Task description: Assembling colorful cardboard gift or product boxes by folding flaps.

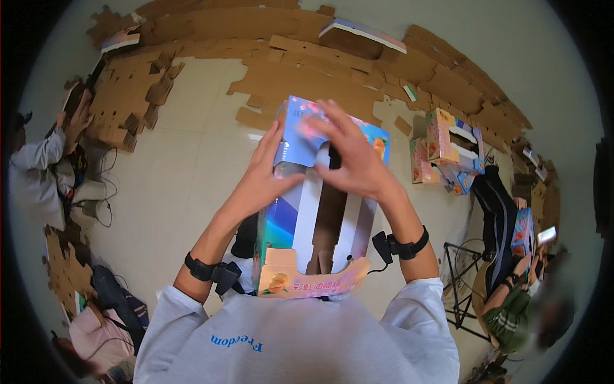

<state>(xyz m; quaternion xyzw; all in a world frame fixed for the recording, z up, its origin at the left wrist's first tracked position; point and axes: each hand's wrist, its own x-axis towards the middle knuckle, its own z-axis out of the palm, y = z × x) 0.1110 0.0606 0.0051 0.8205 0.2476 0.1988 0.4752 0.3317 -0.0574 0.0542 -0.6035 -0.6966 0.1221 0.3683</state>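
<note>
Both forearms rise from the lower edge, bent at the elbows, each with a black wrist strap, and meet at the far end of a colourful printed carton (300,217) held in front of the chest above the floor (192,166). The carton is half-formed, its open side facing the camera, showing brown inner board and white flaps. The left hand (262,176) presses flat against the carton's left side, fingers extended upward along its edge and gripping it. The right hand (352,160) lies over the top end, fingers spread and curled onto the blue flap, pressing it down. Flat cardboard sheets (300,77) cover the floor beyond. Finished cartons (448,147) stand to the right.
</note>
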